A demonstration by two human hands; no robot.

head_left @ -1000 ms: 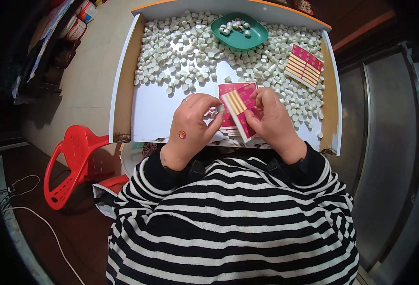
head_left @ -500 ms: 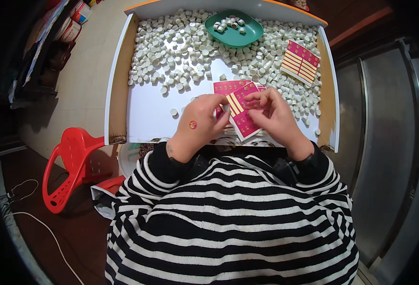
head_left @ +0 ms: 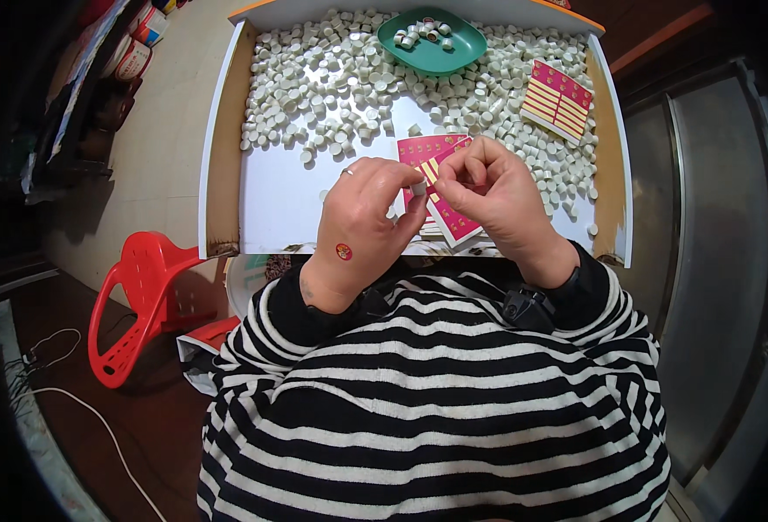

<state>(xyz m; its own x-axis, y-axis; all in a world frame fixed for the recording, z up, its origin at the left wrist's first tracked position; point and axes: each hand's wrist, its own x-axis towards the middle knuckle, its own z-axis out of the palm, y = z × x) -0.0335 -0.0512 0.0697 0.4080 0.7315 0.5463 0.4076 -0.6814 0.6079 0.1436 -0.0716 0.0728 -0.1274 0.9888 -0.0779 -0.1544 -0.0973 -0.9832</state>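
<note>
Between the thumb and fingertips of my left hand [head_left: 362, 222] is a small white cap [head_left: 418, 187]. A round red sticker [head_left: 344, 251] lies on the back of that hand. My right hand [head_left: 501, 200] is closed in a pinch just right of the cap, its fingertips pressed together; what they hold, if anything, is too small to make out. Below both hands lie magenta sticker sheets [head_left: 459, 223] with yellow strips, stacked and overlapping at the near side of a white-bottomed tray [head_left: 279, 209]. The hands hide part of the sheets.
Many loose white caps [head_left: 314, 87] cover the tray's far and right parts. A green dish [head_left: 436, 61] with several caps sits on them at the back. Another sticker sheet [head_left: 558, 100] rests at the right. A red plastic chair [head_left: 144, 287] stands left of the tray.
My right hand's fingers, loosely apart over the sheets before, have come together in a pinch near the left fingertips. My left hand has turned, and the white cap now shows in it.
</note>
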